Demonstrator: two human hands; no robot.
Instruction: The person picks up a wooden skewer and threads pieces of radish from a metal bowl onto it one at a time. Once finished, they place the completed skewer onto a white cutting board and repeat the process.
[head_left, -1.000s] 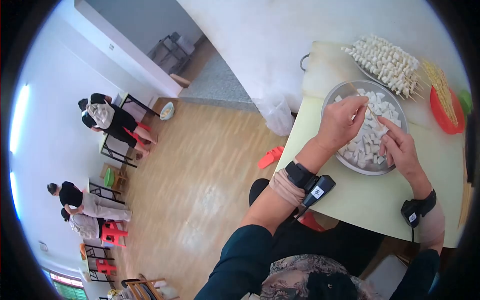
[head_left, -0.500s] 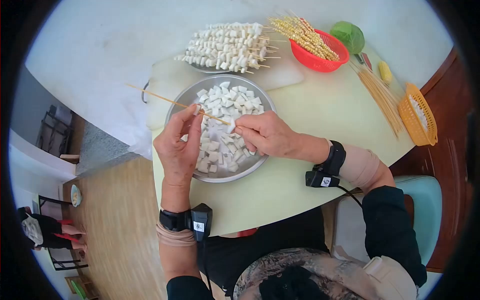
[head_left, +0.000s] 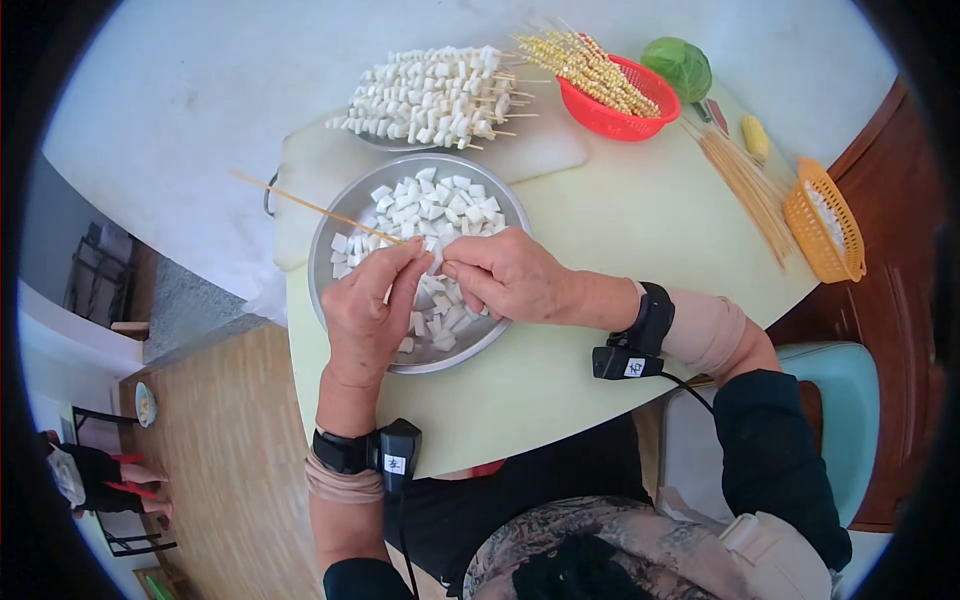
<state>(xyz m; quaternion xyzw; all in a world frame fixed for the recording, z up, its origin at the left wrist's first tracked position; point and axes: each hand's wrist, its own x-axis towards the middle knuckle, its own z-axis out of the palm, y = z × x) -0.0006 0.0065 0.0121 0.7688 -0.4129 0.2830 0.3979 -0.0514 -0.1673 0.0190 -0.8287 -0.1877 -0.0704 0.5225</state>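
Note:
My left hand (head_left: 372, 300) pinches a thin wooden skewer (head_left: 318, 208) near its right end; the rest of the stick slants up to the left. Fingers of my right hand (head_left: 512, 278) are closed on a white cube (head_left: 433, 264) at that end, close against my left fingertips. Whether the stick's tip has gone into the cube is hidden by my fingers. Below both hands is a round metal bowl (head_left: 322, 262) with many loose white cubes (head_left: 420, 200) in it.
Loaded white skewers (head_left: 430, 95) are stacked on a plate at the back, on a cutting board (head_left: 560, 152). A red basket (head_left: 620, 122) holds corn skewers. Further right are a cabbage (head_left: 678, 68), bare sticks (head_left: 740, 190), a corn cob (head_left: 755, 137) and a yellow basket (head_left: 828, 225).
My hands have drawn together; the left fingers now grip the skewer close to its right end, beside the cube in my right fingers. The whole view has shifted slightly.

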